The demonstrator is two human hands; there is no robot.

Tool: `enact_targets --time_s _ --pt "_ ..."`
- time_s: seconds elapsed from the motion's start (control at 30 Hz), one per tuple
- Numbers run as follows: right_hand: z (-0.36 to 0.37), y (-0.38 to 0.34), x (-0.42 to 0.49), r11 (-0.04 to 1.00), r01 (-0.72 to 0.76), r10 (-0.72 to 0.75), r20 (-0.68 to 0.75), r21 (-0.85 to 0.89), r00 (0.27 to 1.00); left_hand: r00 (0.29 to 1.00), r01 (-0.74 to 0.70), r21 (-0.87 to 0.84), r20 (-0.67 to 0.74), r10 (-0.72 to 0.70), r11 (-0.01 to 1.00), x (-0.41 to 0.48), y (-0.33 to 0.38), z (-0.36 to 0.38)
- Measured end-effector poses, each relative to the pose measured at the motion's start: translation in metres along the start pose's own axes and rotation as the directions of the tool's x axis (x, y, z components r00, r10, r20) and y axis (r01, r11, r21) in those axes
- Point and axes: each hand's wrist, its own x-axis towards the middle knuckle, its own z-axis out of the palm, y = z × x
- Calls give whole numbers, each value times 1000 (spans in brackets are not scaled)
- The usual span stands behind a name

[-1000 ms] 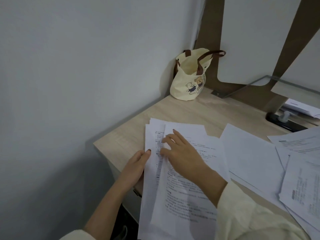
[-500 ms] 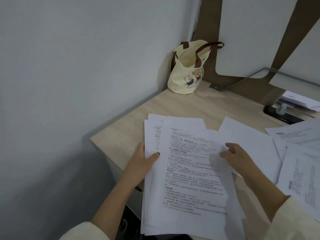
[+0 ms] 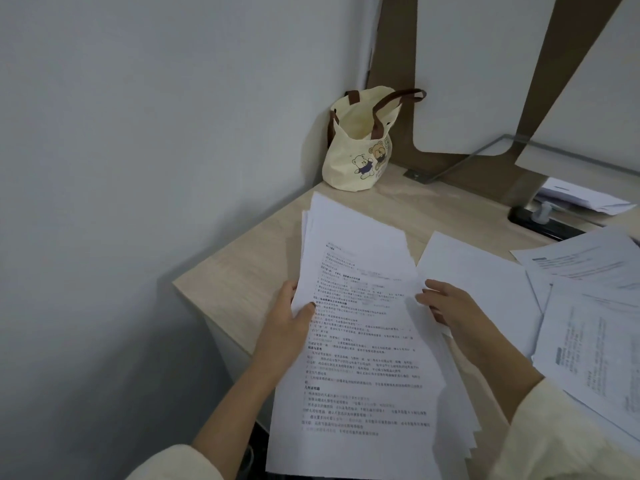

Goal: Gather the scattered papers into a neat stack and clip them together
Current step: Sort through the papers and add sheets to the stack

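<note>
Gripping paper stack (image 3: 360, 341) edges, left hand (image 3: 287, 327), right hand (image 3: 450, 306), tote bag (image 3: 356, 150) contents hidden.

Cream tote bag (image 3: 358, 150) w/ bear print, brown handles, in back corner of desk (image 3: 242, 282), against wall (image 3: 138, 133).

Cream bag (image 3: 353, 157) with bear print; white papers (image 3: 360, 341), black text.
</note>
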Motion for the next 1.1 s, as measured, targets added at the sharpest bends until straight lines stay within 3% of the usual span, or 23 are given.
enact_targets --time_s 0.17,0.3,0.5,0.63,0.87,1.1 --pt "-9 -16 -12 990 103 -105 17 100 994 979 -199 -157 13 204 967 -5 37 2" --pt "-24 -39 -27 958 216 -222 11 188 975 947 -320 -231 -63 314 919 0 67 4" --pt "-44 -77 -59 849 487 -483 -74 203 873 873 -488 -294 -160 461 822 6 103 5" --pt "-50 -80 -73 805 565 -565 -57 181 823 877 -479 -365 -152 456 799 7 110 6" --pt "-44 -40 -71 871 462 -456 -80 165 887 926 -372 -300 -52 375 878 -2 80 17" --pt "-47 -37 -78 860 478 -463 -120 180 878 926 -376 -299 -88 367 877 -9 81 24"
